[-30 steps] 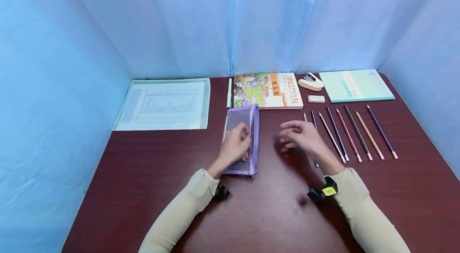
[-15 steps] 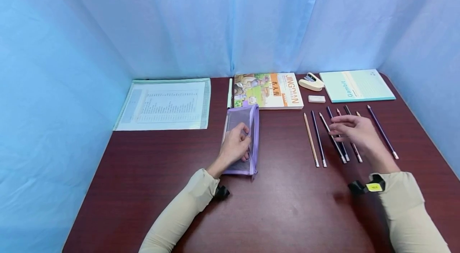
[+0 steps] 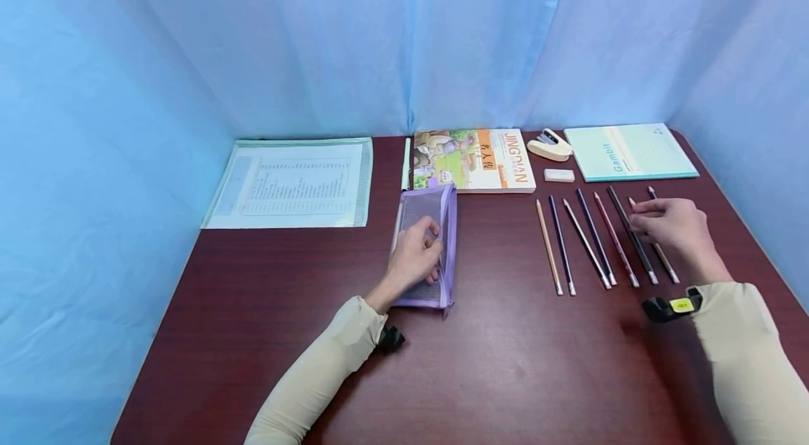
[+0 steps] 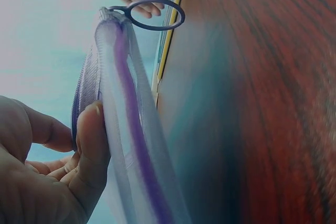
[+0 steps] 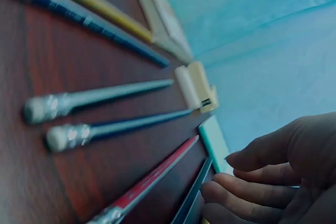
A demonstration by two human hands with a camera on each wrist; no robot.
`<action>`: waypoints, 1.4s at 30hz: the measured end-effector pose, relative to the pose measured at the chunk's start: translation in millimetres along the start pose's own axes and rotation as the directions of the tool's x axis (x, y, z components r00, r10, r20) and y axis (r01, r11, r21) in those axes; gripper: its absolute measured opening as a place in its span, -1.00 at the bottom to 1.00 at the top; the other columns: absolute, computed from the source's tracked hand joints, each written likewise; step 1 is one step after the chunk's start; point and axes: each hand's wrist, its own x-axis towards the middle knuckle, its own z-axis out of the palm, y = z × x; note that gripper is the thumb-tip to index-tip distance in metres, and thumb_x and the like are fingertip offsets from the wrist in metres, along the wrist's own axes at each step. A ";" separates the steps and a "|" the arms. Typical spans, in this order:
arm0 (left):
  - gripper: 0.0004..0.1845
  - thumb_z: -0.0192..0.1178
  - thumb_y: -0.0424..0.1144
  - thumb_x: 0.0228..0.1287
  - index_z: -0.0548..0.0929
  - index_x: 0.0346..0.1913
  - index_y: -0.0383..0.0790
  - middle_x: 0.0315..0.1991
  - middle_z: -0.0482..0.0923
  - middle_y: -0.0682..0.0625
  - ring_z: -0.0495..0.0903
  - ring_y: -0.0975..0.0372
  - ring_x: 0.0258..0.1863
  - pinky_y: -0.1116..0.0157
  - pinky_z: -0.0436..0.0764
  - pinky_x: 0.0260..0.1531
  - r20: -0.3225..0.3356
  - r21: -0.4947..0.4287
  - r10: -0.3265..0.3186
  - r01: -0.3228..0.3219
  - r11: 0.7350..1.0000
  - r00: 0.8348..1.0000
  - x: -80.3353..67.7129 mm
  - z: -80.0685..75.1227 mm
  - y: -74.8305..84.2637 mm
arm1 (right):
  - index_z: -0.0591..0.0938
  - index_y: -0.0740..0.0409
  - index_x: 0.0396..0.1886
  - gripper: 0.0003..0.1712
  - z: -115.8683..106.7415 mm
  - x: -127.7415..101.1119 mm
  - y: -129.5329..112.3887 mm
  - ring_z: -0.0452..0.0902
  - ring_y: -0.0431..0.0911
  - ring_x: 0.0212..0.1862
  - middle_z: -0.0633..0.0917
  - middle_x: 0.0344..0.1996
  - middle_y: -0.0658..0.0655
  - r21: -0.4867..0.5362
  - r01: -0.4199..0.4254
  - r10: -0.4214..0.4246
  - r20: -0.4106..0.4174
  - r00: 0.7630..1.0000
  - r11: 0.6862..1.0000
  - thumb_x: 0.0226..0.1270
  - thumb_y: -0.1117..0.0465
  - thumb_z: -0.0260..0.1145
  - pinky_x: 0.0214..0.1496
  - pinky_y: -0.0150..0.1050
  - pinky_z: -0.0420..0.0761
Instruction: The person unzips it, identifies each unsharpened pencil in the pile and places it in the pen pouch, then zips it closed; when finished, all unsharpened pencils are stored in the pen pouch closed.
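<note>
In the head view, a purple mesh zip pencil pouch (image 3: 420, 290) stands out in the middle of the table. My left hand (image 3: 413, 255) pinches its zipped edge; the left wrist view has thumb and fingers at the zipper (image 4: 79, 93), whose purple ring pull (image 4: 184, 17) juts out. On the right, my right hand (image 3: 673, 227) is over the last pencils of a row, with bent fingers and nothing seen between them. It covers parts of a yellow pencil (image 3: 665, 264) and a dark purple pencil (image 3: 653, 192). A red pencil (image 5: 152, 179) lies beside that hand in the right wrist view.
Along the back are a clear document folder (image 3: 291, 185), a white pen (image 3: 406, 163), a book (image 3: 474, 161), a cream stapler (image 3: 550, 145), a white eraser (image 3: 559, 175) and a mint notebook (image 3: 632, 151). Other pencils (image 3: 548, 248) lie side by side left of my right hand.
My right hand has travelled rightward across the row of pencils, uncovering the left ones and reaching the right end. My left hand and the pouch have stayed in place.
</note>
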 end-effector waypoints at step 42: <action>-0.81 0.00 -0.43 0.28 0.50 -0.08 -0.38 -0.58 0.66 -0.25 0.47 0.33 -0.91 0.12 0.67 -0.84 0.000 -0.016 0.024 -0.024 1.000 1.000 0.1 -2.2 0.4 | 0.68 -0.03 -0.21 -0.74 -2.1 -1.1 10.5 0.79 -0.20 -0.32 0.82 -0.40 -0.06 0.802 -0.165 -0.069 0.248 0.966 0.574 0.47 0.39 0.14 -0.33 -0.24 0.85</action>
